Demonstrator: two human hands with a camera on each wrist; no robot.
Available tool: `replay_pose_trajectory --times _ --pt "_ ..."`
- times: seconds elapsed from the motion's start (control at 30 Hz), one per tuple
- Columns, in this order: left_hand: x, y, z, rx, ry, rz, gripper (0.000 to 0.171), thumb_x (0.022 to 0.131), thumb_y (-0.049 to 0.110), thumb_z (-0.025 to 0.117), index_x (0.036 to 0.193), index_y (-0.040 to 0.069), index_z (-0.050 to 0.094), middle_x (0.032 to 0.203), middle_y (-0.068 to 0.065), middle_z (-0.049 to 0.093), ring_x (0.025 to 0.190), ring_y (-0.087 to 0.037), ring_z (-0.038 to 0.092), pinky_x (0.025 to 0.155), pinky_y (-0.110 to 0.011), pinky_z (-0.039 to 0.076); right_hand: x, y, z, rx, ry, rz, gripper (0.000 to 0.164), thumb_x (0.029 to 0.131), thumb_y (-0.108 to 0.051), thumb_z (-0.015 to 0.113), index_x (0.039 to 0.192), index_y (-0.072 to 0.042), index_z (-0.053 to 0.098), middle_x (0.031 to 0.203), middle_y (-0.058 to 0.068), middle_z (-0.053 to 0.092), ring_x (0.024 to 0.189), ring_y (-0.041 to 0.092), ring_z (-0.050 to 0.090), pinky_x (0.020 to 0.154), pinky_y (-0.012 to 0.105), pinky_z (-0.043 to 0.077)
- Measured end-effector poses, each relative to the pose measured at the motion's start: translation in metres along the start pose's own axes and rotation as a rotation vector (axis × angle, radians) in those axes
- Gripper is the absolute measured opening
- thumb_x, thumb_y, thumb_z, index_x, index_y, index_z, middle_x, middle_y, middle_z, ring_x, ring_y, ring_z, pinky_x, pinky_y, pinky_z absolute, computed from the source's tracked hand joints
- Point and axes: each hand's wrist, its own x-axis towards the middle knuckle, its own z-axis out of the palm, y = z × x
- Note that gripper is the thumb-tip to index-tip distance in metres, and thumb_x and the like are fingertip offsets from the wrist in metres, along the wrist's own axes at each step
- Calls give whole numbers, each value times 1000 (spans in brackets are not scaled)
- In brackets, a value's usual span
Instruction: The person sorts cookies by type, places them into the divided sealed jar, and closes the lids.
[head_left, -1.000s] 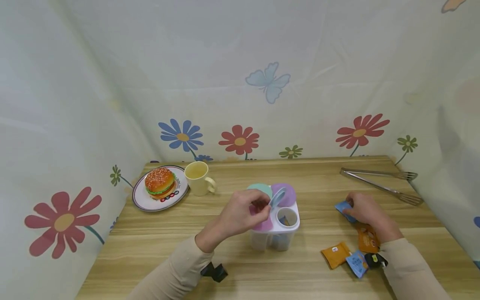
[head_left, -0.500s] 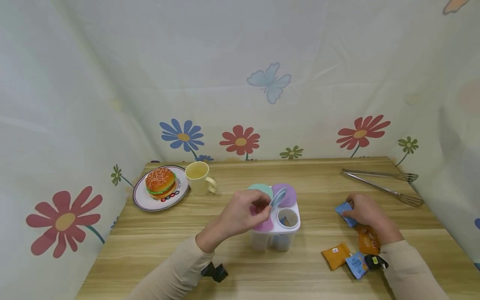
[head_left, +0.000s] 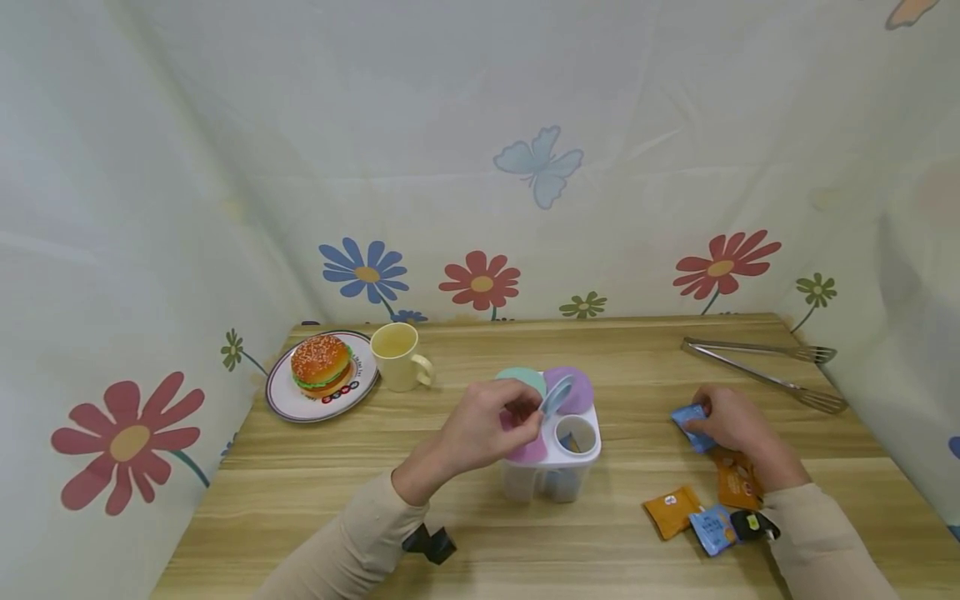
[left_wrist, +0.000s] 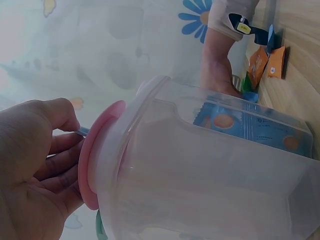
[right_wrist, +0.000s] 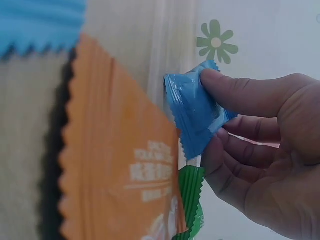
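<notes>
The left hand (head_left: 489, 423) pinches a tilted lid (head_left: 557, 395) over the box (head_left: 551, 480), well in from the back edge of the tabletop (head_left: 630, 367). The right hand (head_left: 740, 427) pinches a blue packet (head_left: 686, 418), tabletop stretching between it and the box.

The blue packet (right_wrist: 195, 107) looks glossy and crinkled; the container (left_wrist: 200, 175), smooth translucent plastic; the tongs (head_left: 750, 367), shiny metal.

Right wrist view: green packet (right_wrist: 190, 192) mostly hidden behind orange packet (right_wrist: 117, 145), some print too blurred to read. Head view: left hand (head_left: 487, 425) covers part of pink lid (head_left: 531, 451).
</notes>
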Motion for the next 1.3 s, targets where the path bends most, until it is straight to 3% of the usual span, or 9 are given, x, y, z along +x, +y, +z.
replay_pose_trajectory --times 0.67,0.97,1.3 --pt "1 1 -1 1 -3 -12 13 82 6 72 95 5 68 83 -1 67 71 -5 58 65 -15 54 -1 -2 -1 16 31 -55 30 80 -17 77 98 1 62 78 8 57 67 20 49 55 30 39" --pt "2 1 -1 2 -4 -9 13 83 7 72 96 5 68 84 -2 67 72 -5 59 66 -14 54 -1 -3 -3 17 36 -77 24 82 -12 71 97 5 64 83 13 64 71 21 56 60 37 49" --pt "2 2 -1 1 2 -6 13 82 6 72 95 6 68 83 0 67 72 -5 59 65 -14 54 -3 -6 -3 63 71 -83 21 80 -7 67 97 4 65 84 13 65 74 22 57 62 34 48"
